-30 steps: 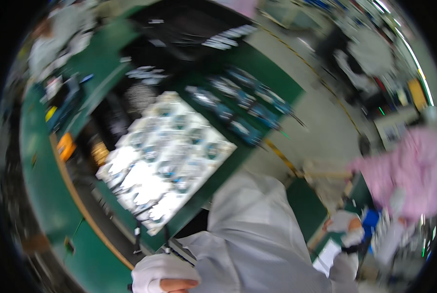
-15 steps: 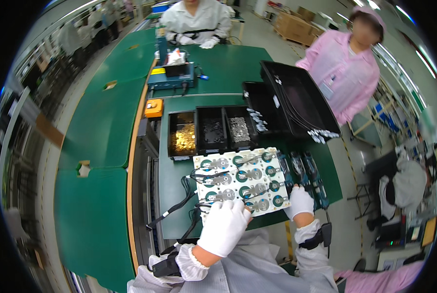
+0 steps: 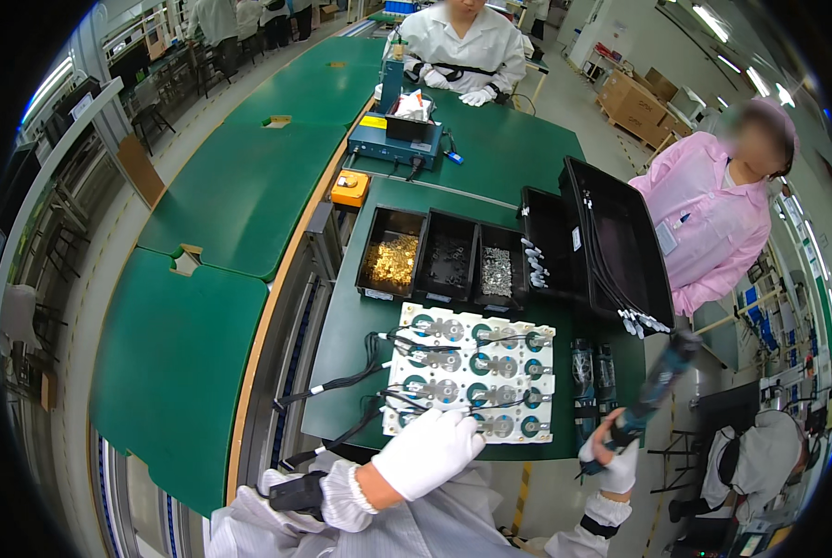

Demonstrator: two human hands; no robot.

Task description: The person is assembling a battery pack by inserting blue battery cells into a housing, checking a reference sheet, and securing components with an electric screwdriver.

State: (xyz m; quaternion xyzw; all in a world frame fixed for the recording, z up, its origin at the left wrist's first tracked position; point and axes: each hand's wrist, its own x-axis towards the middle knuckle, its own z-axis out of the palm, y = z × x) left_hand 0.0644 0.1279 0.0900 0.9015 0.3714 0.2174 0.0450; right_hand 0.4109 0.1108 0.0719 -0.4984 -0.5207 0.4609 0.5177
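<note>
Right grip (image 3: 618, 465) clasps a tilted, blurred teal power tool (image 3: 658, 383).

1. Dark print marks a brown cardboard box (image 3: 632, 110) beyond my surface (image 3: 337, 358).
2. A yellow label (image 3: 373, 122) tops the blue device (image 3: 374, 146) ahead of me, its print too small to read.
3. White labels (image 3: 379, 295) front my black bins (image 3: 448, 232), illegible from here.
4. A pale badge (image 3: 666, 237), its text unreadable, hangs on a pink coat (image 3: 709, 219).
5. White tags (image 3: 317, 390) band my black cables (image 3: 346, 380).
</note>
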